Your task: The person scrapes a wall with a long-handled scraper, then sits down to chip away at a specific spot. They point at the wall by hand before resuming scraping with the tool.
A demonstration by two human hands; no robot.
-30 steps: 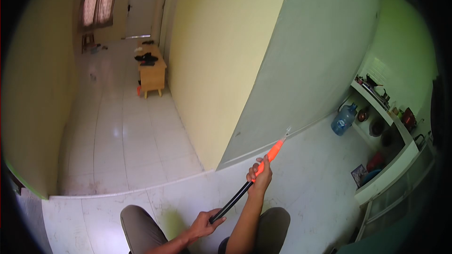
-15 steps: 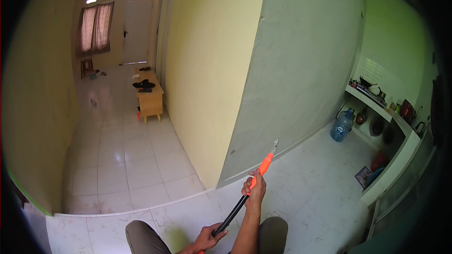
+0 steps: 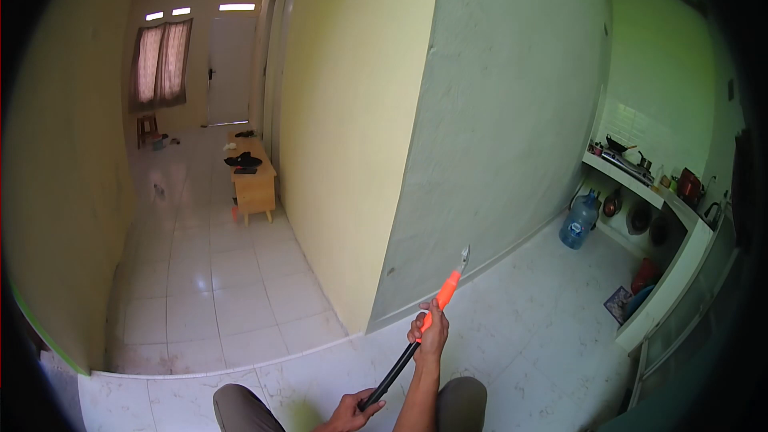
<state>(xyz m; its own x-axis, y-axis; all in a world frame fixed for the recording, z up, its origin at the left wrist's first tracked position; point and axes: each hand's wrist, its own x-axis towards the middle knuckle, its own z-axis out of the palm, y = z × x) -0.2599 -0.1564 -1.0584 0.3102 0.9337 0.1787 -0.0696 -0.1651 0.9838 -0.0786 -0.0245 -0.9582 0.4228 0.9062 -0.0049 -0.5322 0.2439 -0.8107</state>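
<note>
A long pole (image 3: 394, 378) with a black shaft, an orange upper section and a small metal tip slants up to the right. My right hand (image 3: 430, 331) is closed around the pole where black meets orange. Lower down, my left hand (image 3: 357, 410) grips the black shaft near the bottom of the view. The metal tip (image 3: 465, 257) points upward, in front of the grey wall (image 3: 496, 112); whether it touches the wall I cannot tell.
A wooden bench (image 3: 255, 192) with dark items stands in the hallway at left. The corner of a yellow wall (image 3: 352, 112) juts out ahead. At right are a blue water bottle (image 3: 578, 220) and a kitchen counter (image 3: 624, 179) with a stove. My knees show below.
The view has tilted up slightly, showing a ceiling lamp. The pole and both hands appear slightly lower, still in the same grip.
</note>
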